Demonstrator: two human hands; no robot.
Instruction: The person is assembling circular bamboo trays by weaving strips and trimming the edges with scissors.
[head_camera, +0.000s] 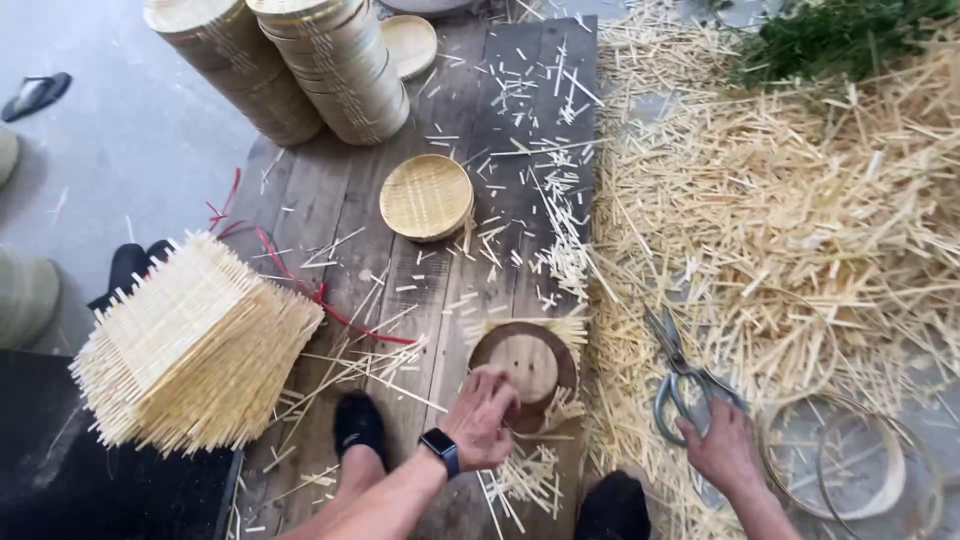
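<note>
Bamboo is everywhere here, starting at the far left with a stack of square woven mats (190, 345) with untrimmed splint ends, waiting beside the plank surface (330, 200). Behind it stand tall stacks of finished round trays (300, 65), and one trimmed round tray (427, 196) lies alone mid-surface, so a good share of the work looks done. The left hand (480, 418), smartwatch at the wrist, presses with curled fingers on a mat lying under a round wooden form (525, 368); its splint ends poke out uncut. The right hand (722, 447) closes on the handles of large scissors (680, 375) lying on the heap of offcuts (780, 220). Empty bamboo hoops (850, 470) at far right await fitting.
</note>
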